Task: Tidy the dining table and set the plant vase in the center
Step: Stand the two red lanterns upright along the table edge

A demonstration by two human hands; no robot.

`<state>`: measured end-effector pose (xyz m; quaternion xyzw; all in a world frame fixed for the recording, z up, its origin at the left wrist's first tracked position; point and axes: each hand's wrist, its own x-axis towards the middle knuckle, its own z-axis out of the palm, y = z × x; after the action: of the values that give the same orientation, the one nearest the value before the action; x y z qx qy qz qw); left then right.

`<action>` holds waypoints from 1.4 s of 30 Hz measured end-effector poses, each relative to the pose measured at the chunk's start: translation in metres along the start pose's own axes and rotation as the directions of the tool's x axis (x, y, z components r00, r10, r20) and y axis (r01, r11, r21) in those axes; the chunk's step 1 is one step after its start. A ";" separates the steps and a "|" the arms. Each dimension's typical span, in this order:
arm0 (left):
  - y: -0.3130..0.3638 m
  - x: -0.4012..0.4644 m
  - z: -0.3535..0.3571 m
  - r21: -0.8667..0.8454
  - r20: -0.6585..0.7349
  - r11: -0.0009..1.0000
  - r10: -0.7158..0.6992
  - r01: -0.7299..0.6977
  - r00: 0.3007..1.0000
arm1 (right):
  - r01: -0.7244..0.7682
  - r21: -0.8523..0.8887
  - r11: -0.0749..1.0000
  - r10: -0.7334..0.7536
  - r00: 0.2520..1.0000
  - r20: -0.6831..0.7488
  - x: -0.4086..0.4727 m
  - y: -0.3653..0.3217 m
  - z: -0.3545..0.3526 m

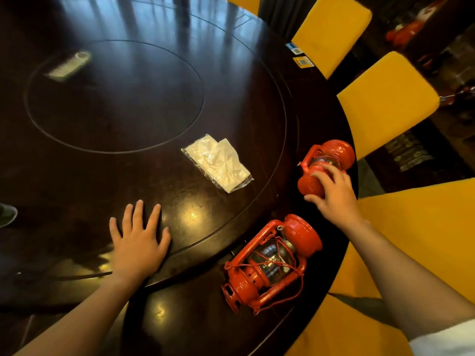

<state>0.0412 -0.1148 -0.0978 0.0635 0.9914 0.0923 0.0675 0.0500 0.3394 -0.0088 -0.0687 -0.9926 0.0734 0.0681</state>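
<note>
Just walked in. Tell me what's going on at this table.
A person is tidying a round dark wooden table. Their right hand is closing on a red metal lantern lying on its side near the table's edge, while the left hand rests flat and open on the tabletop. A second red lantern with a glass globe also lies tipped over, closer to the person. A clear plastic packet of white napkins sits untouched. No plant vase is visible.
</note>
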 end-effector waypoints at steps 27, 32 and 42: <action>-0.004 0.002 0.008 0.003 -0.022 1.000 -0.004 0.004 1.000 | -0.411 0.882 0.230 0.649 0.740 0.176 0.047 0.013 -0.076; -0.004 0.002 0.009 0.005 -0.026 1.000 -0.006 0.007 1.000 | -0.405 0.876 0.264 0.633 0.758 0.160 0.055 0.014 -0.072; 0.004 -0.002 -0.002 -0.038 -0.017 0.999 -0.021 0.020 1.000 | -0.192 0.978 -0.079 0.884 0.440 0.158 -0.001 -0.019 -0.100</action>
<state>0.0431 -0.1111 -0.0952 0.0511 0.9906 0.1110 0.0608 0.0633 0.3339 0.0925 -0.4601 -0.5136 0.6386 0.3416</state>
